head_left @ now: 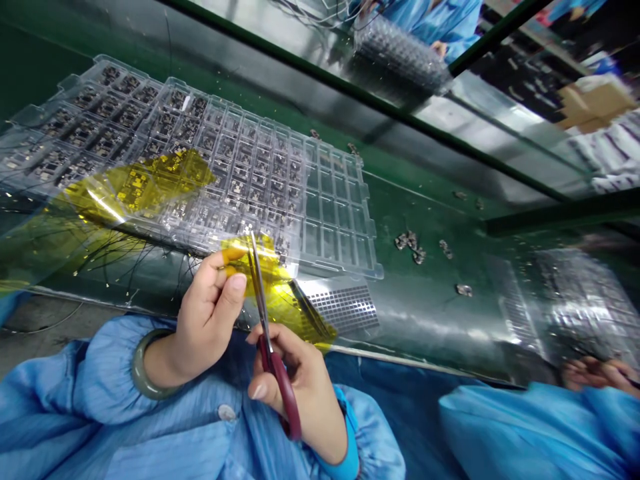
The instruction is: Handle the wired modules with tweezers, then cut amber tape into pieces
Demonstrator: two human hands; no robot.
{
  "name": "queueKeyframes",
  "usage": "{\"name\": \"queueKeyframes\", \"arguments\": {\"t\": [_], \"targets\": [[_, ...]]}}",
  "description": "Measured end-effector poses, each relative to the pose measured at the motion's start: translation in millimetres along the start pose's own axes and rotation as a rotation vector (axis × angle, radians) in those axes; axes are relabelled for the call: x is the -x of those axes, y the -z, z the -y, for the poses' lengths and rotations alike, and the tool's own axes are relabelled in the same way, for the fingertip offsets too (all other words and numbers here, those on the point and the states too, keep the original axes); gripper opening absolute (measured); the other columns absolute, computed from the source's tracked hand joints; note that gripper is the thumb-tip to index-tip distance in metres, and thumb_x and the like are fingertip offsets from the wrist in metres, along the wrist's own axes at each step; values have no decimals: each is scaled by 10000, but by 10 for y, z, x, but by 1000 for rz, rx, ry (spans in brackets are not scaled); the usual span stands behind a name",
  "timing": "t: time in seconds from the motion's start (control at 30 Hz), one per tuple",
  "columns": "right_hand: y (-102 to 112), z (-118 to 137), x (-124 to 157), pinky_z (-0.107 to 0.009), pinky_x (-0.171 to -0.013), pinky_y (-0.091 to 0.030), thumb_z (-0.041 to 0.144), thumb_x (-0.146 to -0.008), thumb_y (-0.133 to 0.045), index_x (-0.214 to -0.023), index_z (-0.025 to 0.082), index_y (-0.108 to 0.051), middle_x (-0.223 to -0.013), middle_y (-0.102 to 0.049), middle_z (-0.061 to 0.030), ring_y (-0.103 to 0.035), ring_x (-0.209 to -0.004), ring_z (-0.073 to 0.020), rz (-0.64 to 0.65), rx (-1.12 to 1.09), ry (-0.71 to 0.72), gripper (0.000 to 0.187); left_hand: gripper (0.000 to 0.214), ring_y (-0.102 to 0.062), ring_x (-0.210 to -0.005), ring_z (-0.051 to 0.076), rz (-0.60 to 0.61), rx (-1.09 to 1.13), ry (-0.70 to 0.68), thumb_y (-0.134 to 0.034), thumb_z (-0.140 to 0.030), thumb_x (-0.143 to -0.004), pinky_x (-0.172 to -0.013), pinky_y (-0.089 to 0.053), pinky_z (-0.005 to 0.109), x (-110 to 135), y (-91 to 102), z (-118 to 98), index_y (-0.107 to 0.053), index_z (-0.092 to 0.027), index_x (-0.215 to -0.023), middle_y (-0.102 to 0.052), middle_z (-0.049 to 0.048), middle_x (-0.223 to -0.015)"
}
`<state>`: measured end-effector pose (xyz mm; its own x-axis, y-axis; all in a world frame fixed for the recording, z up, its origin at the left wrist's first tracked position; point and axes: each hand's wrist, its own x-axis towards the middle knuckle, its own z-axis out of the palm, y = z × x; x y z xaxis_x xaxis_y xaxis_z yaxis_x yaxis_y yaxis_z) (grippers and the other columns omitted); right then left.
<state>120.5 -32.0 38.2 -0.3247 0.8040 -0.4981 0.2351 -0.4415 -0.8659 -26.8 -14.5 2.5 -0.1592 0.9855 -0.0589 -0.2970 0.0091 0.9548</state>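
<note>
Left hand (206, 321) is pinching yellow film (274, 268); right hand (311, 380) is gripping scissors (261, 303) across it, tips toward the table's (425, 317) far edge.

red-handled scissors (263, 313) slant with narrow metal blades over a shiny, creased, translucent yellow film (280, 298).

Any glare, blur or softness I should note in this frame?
Head view: a white streak of glare crosses the yellow film, and a softer sheen lies on the green bench; head view, far right: blur smears the co-worker's hands and the clear plastic, while the scissors look crisper.
</note>
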Motion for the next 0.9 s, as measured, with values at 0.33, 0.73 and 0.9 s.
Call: {"name": "queueKeyframes", "arguments": {"t": [0.33, 0.73, 0.9], "targets": [[10, -5, -2, -231, -472, -261, 700, -541, -808, -855, 164, -626, -533, -411, 77, -335, -496, -94, 4, 0, 12, 647, 314, -383, -487, 73, 6, -22, 24, -517, -341, -970, -468, -363, 179, 22, -4, -15, -526, -240, -1267, -454, -65, -612], [-19, -34, -29, -230, -471, -290, 714, -547, -795, -866, 160, -630, -550, -471, 62, -358, -500, -93, -3, -26, 39, 660, 388, -414, -495, 87, 2, -94, 1, -502, -337, -976, -463, -379, 200, 78, -14, 8, -479, -243, -1352, -498, -52, -637], [-16, 5, -48, -230, -481, -284, 736, -541, -781, -861, 158, -612, -548, -467, 64, -351, -499, -90, 29, -74, 37, 682, 392, -418, -492, 72, 50, -82, -16, -489, -327, -984, -452, -378, 177, 77, -40, -14, -476, -250, -1369, -470, -60, -634]]}}
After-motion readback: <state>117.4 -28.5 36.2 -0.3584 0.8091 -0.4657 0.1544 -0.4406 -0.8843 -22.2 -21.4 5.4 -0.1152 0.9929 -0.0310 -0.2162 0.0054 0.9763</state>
